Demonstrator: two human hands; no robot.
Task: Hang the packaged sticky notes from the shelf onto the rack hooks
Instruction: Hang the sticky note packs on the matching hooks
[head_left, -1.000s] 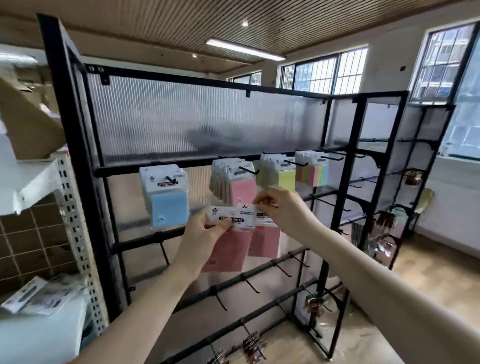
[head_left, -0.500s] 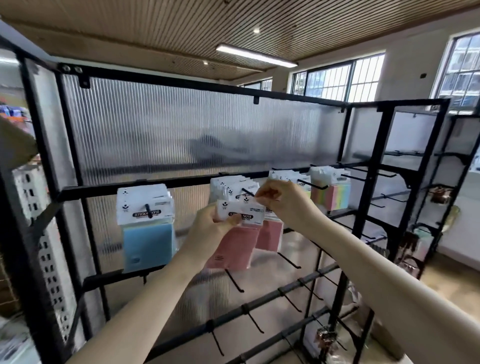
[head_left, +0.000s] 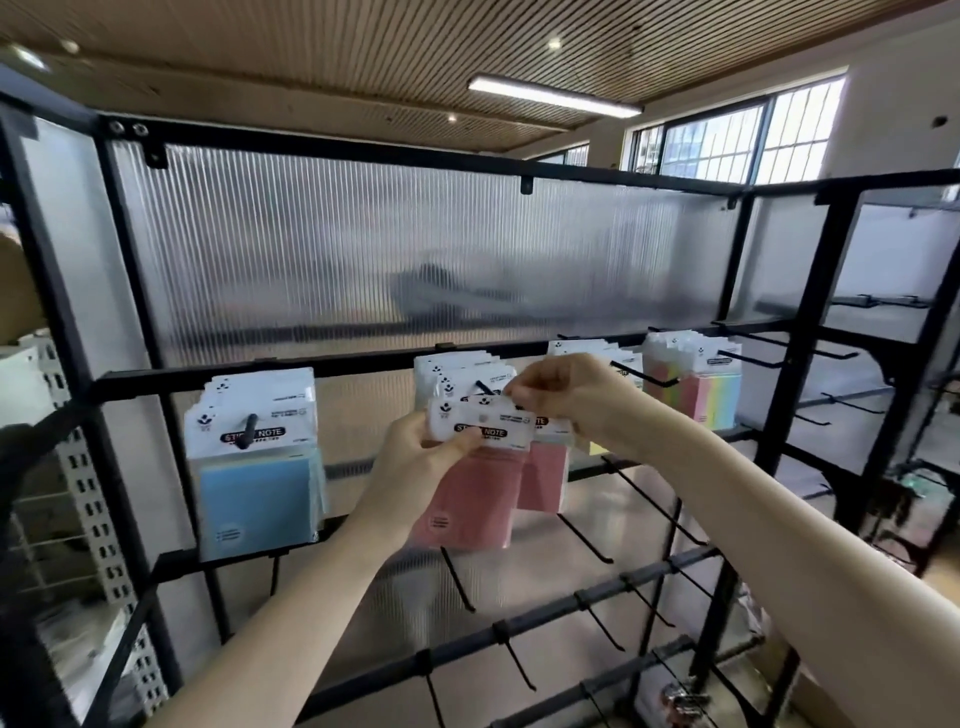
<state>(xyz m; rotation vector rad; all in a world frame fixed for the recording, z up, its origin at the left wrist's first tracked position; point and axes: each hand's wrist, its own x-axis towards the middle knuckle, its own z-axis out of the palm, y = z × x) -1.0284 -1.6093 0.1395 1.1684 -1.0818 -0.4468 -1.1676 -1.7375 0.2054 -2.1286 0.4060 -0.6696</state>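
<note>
My left hand grips a pack of pink sticky notes by its white header card, just in front of the rack's second hook. My right hand pinches the header of a second pink pack right at that hook's tip. Behind them several pink packs hang on the same hook. Blue packs hang on the hook to the left; yellow packs, partly hidden by my right arm, and rainbow packs hang to the right.
The black metal rack has a ribbed translucent back panel. Bare hooks stick out from the lower rails. A white perforated shelf upright stands at the left. A second black rack stands at the right.
Both hands have risen with the pink packs from below the rail up to the second hook. The view has come closer to the rack and shifted right.
</note>
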